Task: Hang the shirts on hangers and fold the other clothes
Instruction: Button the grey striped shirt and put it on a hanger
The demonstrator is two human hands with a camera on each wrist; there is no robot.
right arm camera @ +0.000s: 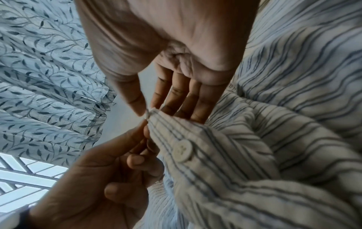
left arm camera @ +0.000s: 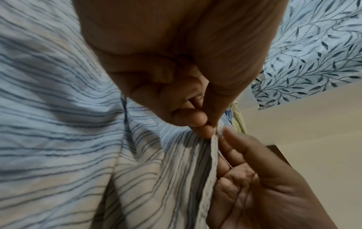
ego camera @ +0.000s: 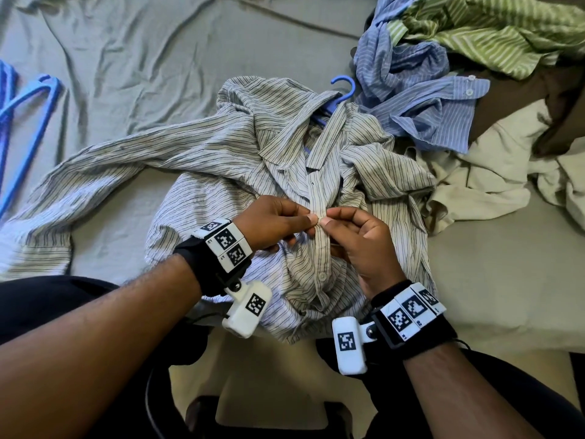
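At frame centre, the left hand [ego camera: 273, 222] and right hand [ego camera: 357, 236] are each pinching the striped shirt [ego camera: 253, 147] placket in a closed grip; the button could be slipping free.

Soft, even daylight in the head view; both wrist views are dimmer, blurred, and stretched at the edges.

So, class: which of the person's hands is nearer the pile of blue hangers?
Left. The left hand lies on the side toward the blue hangers; the right hand lies beyond it, farther off.
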